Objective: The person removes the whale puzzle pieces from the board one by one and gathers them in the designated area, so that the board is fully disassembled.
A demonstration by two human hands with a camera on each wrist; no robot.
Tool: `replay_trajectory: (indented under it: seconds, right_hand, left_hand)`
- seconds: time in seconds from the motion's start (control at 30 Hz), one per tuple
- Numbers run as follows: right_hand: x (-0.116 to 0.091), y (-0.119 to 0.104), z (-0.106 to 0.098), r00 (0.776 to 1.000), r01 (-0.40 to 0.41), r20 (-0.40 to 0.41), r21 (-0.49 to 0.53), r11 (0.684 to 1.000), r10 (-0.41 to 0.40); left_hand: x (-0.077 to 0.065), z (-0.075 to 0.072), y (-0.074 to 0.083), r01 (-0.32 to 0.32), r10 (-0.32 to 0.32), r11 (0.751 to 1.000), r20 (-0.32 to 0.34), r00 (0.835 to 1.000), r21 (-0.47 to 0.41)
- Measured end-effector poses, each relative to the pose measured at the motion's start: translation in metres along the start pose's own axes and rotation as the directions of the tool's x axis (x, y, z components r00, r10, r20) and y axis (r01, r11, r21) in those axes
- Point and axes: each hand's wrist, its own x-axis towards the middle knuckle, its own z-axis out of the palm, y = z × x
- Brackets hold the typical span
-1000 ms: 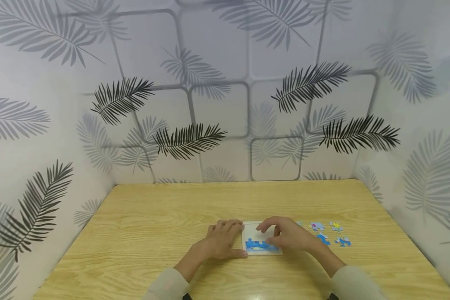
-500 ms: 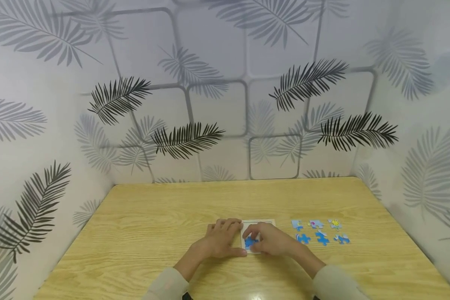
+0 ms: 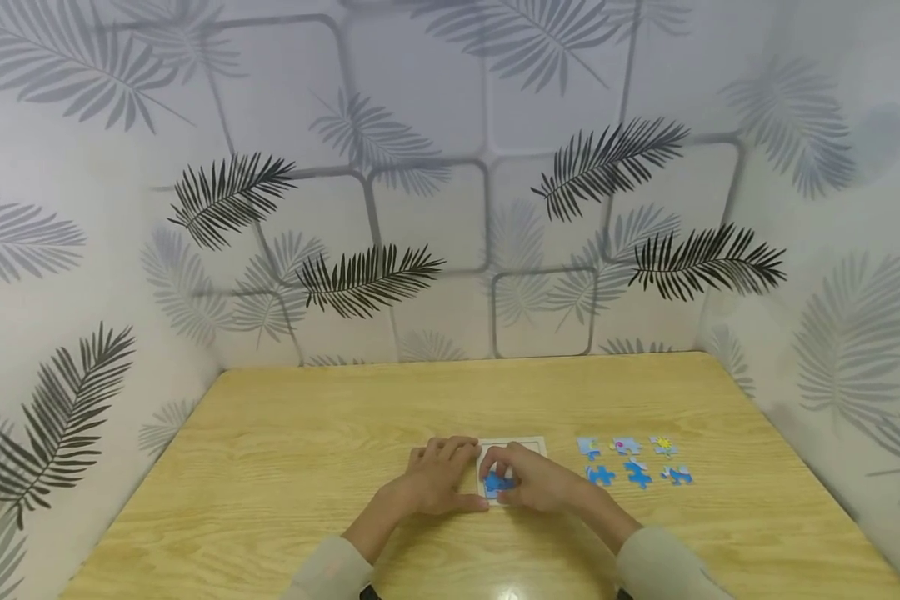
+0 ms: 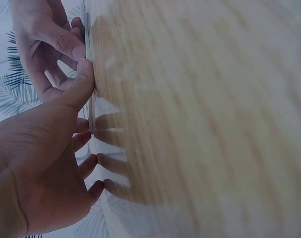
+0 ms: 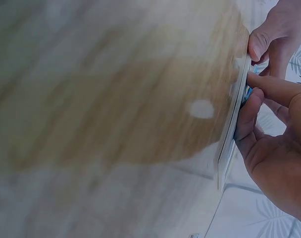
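Observation:
A small white puzzle tray (image 3: pixel 528 441) lies flat on the wooden table, with blue puzzle pieces along its lower part. My left hand (image 3: pixel 441 477) rests at the tray's left side. Its thumb touches the lower left corner, and its fingers spread on the table near the upper left. Over the tray, my right hand (image 3: pixel 531 477) has thumb and index finger bent around a blue puzzle piece (image 3: pixel 497 482) at the lower left. That hand hides the right part of the tray. Both wrist views see the tray edge-on, with a little blue between the right fingers.
Right of the tray, several loose puzzle pieces lie in two rows, among them a yellow-flower piece (image 3: pixel 663 445) and a blue piece (image 3: pixel 637 474). Behind the wooden table (image 3: pixel 307 408) stands a leaf-patterned wall (image 3: pixel 442 217).
My right hand has moved left across the tray, from its right part to the blue piece at lower left, uncovering loose pieces. In the last half second it barely moves. The left hand stays.

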Motion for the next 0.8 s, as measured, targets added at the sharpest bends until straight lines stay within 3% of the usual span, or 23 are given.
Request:
replay_trajectory:
  seconds: [0.6, 0.8]
  right_hand:
    - [-0.0033, -0.0008, 0.0057, 0.998, -0.025, -0.059, -0.013, 1.0, 0.024]
    - [-0.004, 0.0018, 0.0044, 0.996, -0.003, -0.087, -0.042, 0.999, -0.001]
  left_hand:
    - [-0.0008, 0.0012, 0.0008, 0.003, -0.003, 1.0, -0.006, 1.0, 0.026]
    - [-0.0007, 0.0002, 0.0013, -0.01, 0.011, 1.0, -0.006, 1.0, 0.02]
